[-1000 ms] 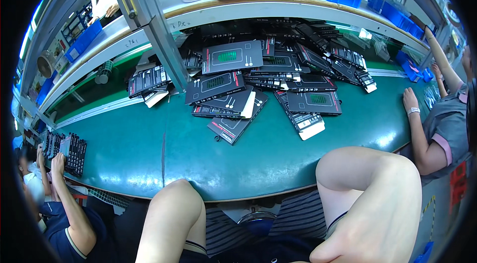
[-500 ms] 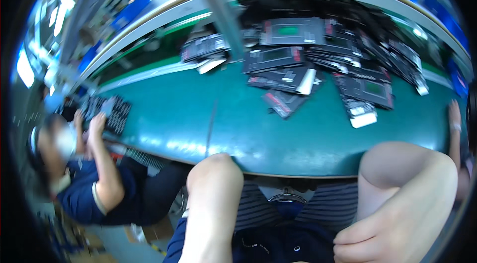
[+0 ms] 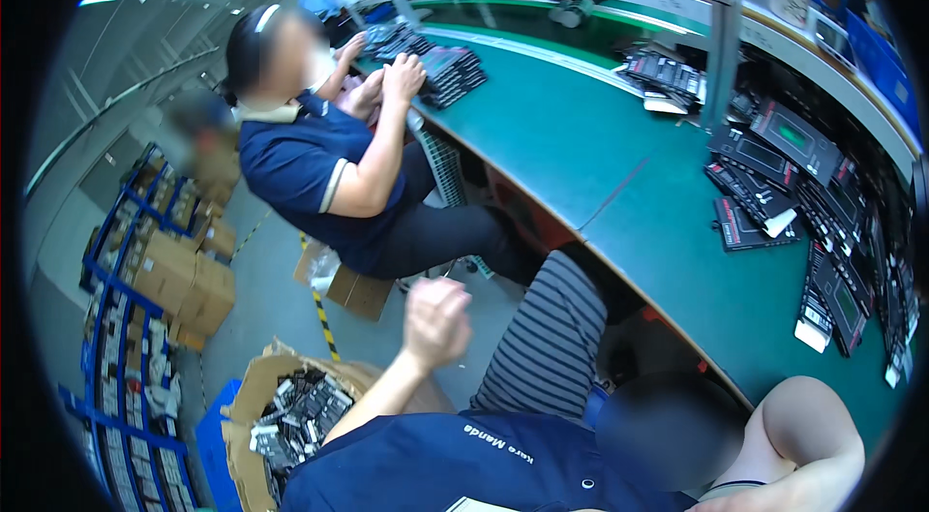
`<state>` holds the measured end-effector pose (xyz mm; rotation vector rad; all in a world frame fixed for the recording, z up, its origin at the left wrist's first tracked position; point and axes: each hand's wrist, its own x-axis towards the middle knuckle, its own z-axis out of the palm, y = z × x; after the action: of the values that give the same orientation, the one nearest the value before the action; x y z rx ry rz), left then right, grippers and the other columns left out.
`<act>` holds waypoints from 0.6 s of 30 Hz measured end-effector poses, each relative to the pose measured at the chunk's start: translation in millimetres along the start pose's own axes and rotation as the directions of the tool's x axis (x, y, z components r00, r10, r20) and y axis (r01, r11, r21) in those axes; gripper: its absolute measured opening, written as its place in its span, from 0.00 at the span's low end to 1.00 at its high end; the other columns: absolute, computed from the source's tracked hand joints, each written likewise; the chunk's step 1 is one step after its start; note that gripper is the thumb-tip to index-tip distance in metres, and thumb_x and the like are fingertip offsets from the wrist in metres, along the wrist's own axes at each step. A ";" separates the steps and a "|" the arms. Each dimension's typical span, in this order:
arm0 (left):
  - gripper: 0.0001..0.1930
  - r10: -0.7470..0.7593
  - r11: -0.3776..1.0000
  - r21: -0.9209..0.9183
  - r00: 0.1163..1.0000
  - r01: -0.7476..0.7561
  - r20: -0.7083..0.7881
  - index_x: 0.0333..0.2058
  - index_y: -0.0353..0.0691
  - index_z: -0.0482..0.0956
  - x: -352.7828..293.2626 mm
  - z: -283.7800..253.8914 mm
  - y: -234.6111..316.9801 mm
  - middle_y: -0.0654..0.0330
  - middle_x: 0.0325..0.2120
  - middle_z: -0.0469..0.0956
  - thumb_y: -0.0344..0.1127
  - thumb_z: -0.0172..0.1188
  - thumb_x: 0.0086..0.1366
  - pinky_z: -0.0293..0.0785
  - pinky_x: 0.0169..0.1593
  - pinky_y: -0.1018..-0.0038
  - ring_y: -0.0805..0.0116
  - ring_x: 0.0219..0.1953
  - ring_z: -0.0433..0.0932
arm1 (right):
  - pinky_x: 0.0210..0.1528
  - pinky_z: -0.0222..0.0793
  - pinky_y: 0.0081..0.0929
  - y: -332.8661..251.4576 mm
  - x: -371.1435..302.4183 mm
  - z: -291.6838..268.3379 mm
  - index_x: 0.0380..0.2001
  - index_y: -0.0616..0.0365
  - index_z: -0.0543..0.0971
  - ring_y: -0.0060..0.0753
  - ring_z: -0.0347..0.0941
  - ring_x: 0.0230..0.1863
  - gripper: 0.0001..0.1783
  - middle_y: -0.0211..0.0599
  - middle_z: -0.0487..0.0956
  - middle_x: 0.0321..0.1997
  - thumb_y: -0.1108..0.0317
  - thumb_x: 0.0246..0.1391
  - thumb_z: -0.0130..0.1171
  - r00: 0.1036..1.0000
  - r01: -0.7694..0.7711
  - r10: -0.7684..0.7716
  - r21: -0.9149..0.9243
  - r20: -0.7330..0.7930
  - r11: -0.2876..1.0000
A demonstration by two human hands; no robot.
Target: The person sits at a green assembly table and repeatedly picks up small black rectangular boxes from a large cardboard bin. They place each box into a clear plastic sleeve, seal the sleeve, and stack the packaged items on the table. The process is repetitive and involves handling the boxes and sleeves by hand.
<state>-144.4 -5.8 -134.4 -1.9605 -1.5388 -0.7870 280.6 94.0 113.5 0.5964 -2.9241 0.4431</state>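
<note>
landmark taken: the grey square-section metal post (image 3: 721,57) at the back of the long green smooth-topped counter (image 3: 571,135).

the heap of flat black cardboard boxes (image 3: 794,136) is strewn on the counter, right of the post and spread from it toward the person's side. near edge of heap: a slim black box with a white end flap (image 3: 816,304) is noted, right of the post and nearer the person than it. its long axis is laid roughly away from the bent bare right forearm (image 3: 827,444), flap end turned toward that arm. the right arm is thus placed much closer to the heap than the left.

right hand (image 3: 789,493): mostly cut off by the lower edge; its state cannot be told.

left hand (image 3: 437,321): held up off the counter, left of the post and nearer the person. fingers seem loosely curled, nothing is seen in them; blurred, so their spread cannot be told. just beyond it, farther left of the post, a brown open-topped cardboard carton (image 3: 259,378) is set on the floor, filled with small black-and-white packets (image 3: 300,413).
</note>
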 end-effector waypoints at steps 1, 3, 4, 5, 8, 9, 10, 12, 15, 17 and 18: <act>0.23 -0.072 0.986 0.153 0.997 0.071 0.003 0.48 0.39 0.75 -18.5 -26.0 -20.9 0.52 0.47 0.77 0.26 0.62 0.49 0.67 0.58 0.50 0.50 0.51 0.75 | 0.45 0.76 0.27 -1.5 4.4 -1.1 0.52 0.68 0.77 0.41 0.79 0.42 0.22 0.48 0.79 0.51 0.61 0.61 0.56 1.000 0.001 -0.001 -0.012 -0.011 1.000; 0.23 -0.270 0.887 0.365 0.959 0.283 -0.087 0.48 0.36 0.74 -54.4 -65.9 -62.4 0.49 0.46 0.77 0.26 0.61 0.50 0.67 0.59 0.52 0.47 0.50 0.75 | 0.46 0.76 0.27 -11.9 14.8 -0.7 0.51 0.67 0.77 0.41 0.79 0.42 0.22 0.48 0.80 0.51 0.61 0.61 0.56 1.000 -0.017 0.017 -0.043 -0.012 0.999; 0.23 -0.387 0.807 0.414 0.906 0.422 -0.169 0.49 0.35 0.74 -73.3 -79.6 -82.0 0.48 0.45 0.77 0.26 0.60 0.51 0.67 0.58 0.54 0.47 0.50 0.75 | 0.46 0.76 0.27 -17.5 18.6 -1.6 0.51 0.67 0.77 0.41 0.79 0.42 0.22 0.48 0.80 0.51 0.61 0.61 0.56 0.999 -0.036 0.036 -0.060 -0.012 0.998; 0.22 -0.486 0.693 0.472 0.837 0.545 -0.252 0.49 0.34 0.73 -108.5 -101.2 -92.7 0.46 0.45 0.77 0.26 0.59 0.52 0.67 0.59 0.55 0.46 0.51 0.75 | 0.46 0.76 0.27 -12.0 17.8 1.0 0.51 0.67 0.77 0.41 0.79 0.42 0.22 0.48 0.80 0.50 0.61 0.61 0.56 0.999 -0.031 0.031 -0.050 -0.010 0.998; 0.20 -0.659 0.345 0.389 0.516 0.854 -0.548 0.50 0.32 0.73 -190.7 -130.8 -127.2 0.44 0.47 0.75 0.27 0.57 0.57 0.67 0.59 0.57 0.44 0.53 0.73 | 0.46 0.77 0.27 -18.9 27.5 -3.2 0.51 0.67 0.77 0.40 0.79 0.43 0.21 0.47 0.80 0.50 0.61 0.61 0.56 0.998 -0.063 0.064 -0.062 0.007 0.996; 0.19 -0.683 0.194 0.240 0.307 0.951 -0.663 0.50 0.31 0.72 -229.0 -137.0 -132.6 0.44 0.49 0.74 0.27 0.57 0.59 0.67 0.60 0.57 0.45 0.54 0.72 | 0.46 0.77 0.27 -16.9 28.7 -1.8 0.51 0.67 0.77 0.40 0.79 0.43 0.21 0.47 0.80 0.50 0.61 0.62 0.56 0.998 -0.057 0.058 -0.058 0.012 0.997; 0.18 -0.694 0.132 0.071 0.143 0.989 -0.705 0.51 0.30 0.73 -275.0 -140.8 -139.7 0.43 0.46 0.75 0.31 0.57 0.64 0.68 0.59 0.58 0.46 0.53 0.74 | 0.46 0.77 0.28 -17.9 30.2 -2.5 0.51 0.67 0.77 0.40 0.79 0.43 0.21 0.47 0.80 0.50 0.62 0.62 0.56 0.998 -0.059 0.060 -0.059 0.014 0.997; 0.17 -0.725 -0.282 -0.218 -0.357 0.934 -0.589 0.53 0.31 0.74 -284.4 -121.9 -120.4 0.45 0.46 0.78 0.32 0.57 0.68 0.70 0.59 0.58 0.49 0.52 0.76 | 0.46 0.77 0.28 -20.9 34.0 -2.3 0.51 0.67 0.77 0.40 0.79 0.43 0.21 0.46 0.80 0.49 0.62 0.62 0.56 0.995 -0.096 0.098 -0.059 0.026 0.994; 0.17 -0.703 -0.581 -0.347 -0.669 0.736 -0.242 0.53 0.31 0.74 -285.6 -99.5 -88.0 0.45 0.46 0.78 0.32 0.57 0.69 0.70 0.59 0.58 0.49 0.52 0.76 | 0.46 0.77 0.28 -24.6 35.6 -4.7 0.51 0.67 0.77 0.39 0.80 0.43 0.20 0.46 0.81 0.49 0.62 0.62 0.56 0.992 -0.128 0.129 -0.050 0.013 0.991; 0.17 -0.750 -0.582 -0.393 -0.657 0.712 -0.078 0.53 0.31 0.74 -278.1 -93.0 -77.3 0.45 0.46 0.78 0.32 0.57 0.69 0.70 0.59 0.58 0.49 0.52 0.77 | 0.46 0.77 0.28 -24.2 30.2 -4.5 0.51 0.67 0.77 0.39 0.80 0.43 0.20 0.45 0.81 0.49 0.62 0.62 0.56 0.991 -0.132 0.132 -0.034 -0.012 0.991; 0.17 -0.787 -0.562 -0.409 -0.617 0.720 -0.004 0.53 0.31 0.74 -268.5 -89.0 -78.0 0.45 0.46 0.78 0.32 0.57 0.69 0.70 0.59 0.58 0.49 0.52 0.77 | 0.46 0.77 0.28 -23.8 29.7 -3.2 0.51 0.66 0.77 0.39 0.80 0.44 0.20 0.45 0.81 0.49 0.62 0.62 0.56 0.991 -0.134 0.133 -0.030 -0.024 0.991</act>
<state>-281.2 -232.0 -261.6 0.7423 -2.7058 -1.8205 263.2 63.3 128.0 0.3909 -2.9548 0.4135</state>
